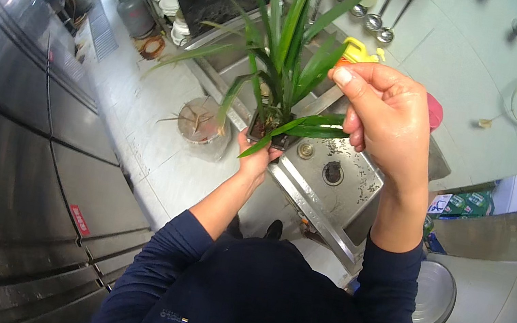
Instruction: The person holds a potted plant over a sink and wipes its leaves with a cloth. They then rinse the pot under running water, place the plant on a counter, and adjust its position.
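Note:
My left hand (pixel 253 160) grips the small dark pot (pixel 266 134) of a plant with long strap-shaped green leaves (pixel 286 47), holding it from below at the edge of the stainless steel sink. Some leaves arch outward, and a few have browned ends. Higher and to the right is my right hand (pixel 386 111), wet, its thumb and forefinger tips pressed together beside one leaf. Two lower leaves (pixel 316 127) reach to its curled fingers. Whether anything is between those fingers is hidden.
Dark debris dots the sink basin (pixel 336 191) around its drain. A bucket (pixel 200 123) with dry leaf pieces stands on the floor. Behind the sink are a yellow jug (pixel 358 52) and hanging ladles (pixel 374 22). Steel refrigerator doors (pixel 22 146) line the left side.

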Demonstrator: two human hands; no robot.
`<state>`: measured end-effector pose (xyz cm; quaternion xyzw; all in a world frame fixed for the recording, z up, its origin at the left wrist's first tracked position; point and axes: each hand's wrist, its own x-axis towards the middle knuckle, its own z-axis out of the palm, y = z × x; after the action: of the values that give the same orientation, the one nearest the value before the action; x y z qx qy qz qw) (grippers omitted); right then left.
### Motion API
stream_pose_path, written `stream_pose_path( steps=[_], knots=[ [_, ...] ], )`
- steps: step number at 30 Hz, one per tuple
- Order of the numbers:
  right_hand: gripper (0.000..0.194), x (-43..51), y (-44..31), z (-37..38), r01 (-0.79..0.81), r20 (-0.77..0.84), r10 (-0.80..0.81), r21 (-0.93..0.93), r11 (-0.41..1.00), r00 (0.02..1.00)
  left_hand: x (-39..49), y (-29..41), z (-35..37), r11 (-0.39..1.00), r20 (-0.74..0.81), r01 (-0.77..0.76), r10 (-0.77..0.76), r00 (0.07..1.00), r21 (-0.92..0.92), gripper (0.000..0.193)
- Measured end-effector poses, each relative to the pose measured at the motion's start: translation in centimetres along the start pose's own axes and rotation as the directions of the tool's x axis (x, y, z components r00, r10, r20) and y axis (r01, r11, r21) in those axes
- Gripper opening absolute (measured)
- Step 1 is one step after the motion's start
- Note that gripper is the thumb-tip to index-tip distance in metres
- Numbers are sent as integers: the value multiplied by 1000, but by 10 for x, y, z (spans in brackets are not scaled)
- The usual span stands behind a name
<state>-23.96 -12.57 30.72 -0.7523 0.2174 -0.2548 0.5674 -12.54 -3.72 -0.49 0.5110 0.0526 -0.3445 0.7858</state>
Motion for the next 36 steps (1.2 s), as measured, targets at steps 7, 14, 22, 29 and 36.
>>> stream_pose_path(
  steps=[7, 14, 22, 29, 36],
  knots=[
    [45, -1, 18, -39, -157, 257, 32, 485, 860, 966, 2, 0, -6, 999, -2, 23, -23, 1000, 33, 54],
    [53, -5, 45, -80, -168, 278, 12, 544, 822, 961, 7, 4, -12, 998, 29, 42, -43, 999, 37, 60],
    [27, -22, 239, -139, -274, -6, 356, 627, 729, 934, 15, 32, -36, 973, 115, 71, -99, 988, 221, 50],
    [20, -37, 450, -188, -305, -92, 750, 876, 374, 655, 22, 55, -43, 930, 139, 100, -158, 978, 354, 42],
    [24, -33, 444, -181, -497, 33, 739, 760, 418, 673, 20, 61, -32, 925, 111, 74, -124, 986, 373, 37]
  ],
)
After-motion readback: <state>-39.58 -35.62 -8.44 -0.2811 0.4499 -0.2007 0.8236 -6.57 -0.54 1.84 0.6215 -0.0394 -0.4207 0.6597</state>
